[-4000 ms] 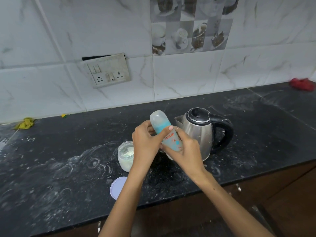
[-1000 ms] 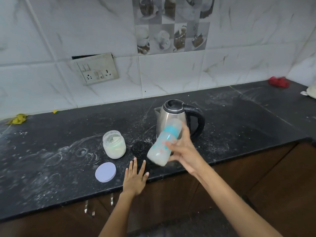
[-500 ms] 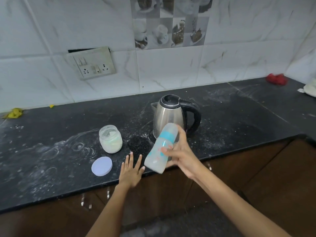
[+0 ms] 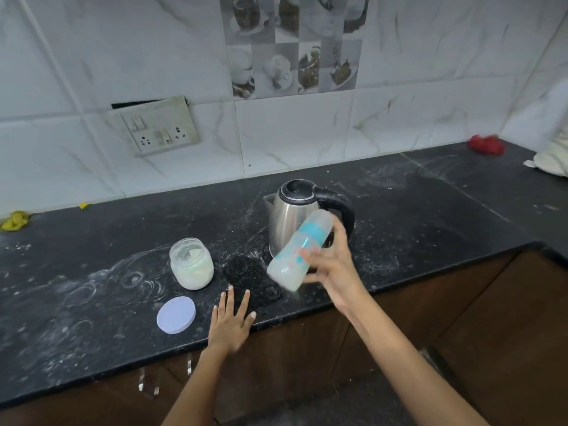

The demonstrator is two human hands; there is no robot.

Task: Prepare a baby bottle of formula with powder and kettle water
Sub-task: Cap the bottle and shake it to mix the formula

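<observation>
Two hands over a dusty black counter. Far off to the left of the left fingers, against the wall: a yellow scrap. Higher on the tiled wall, also leftward: a worn switch plate. Just left of the left fingers, flat on the counter: a pale lilac lid. Up and left of those fingertips, uncapped: a glass jar of white powder, upright, apart from the lid.

Left hand laid palm down at the counter's front edge, fingers spread and straight, gripping nothing.

Between the two hands: a smeared patch of spilled powder on the stone.

Right hand raised above the counter's edge, fingers wrapped round a baby bottle. Bottle tilted, capped top up and to the right, base down and to the left, clear of the counter; blue collar, milky white contents in the lower part; blurred.

Directly behind the right fingers, partly hidden by the bottle: a steel kettle, black lid closed, black handle to the right.

Far right of the right fingers, near the wall: a red cloth and a cream bundle.
</observation>
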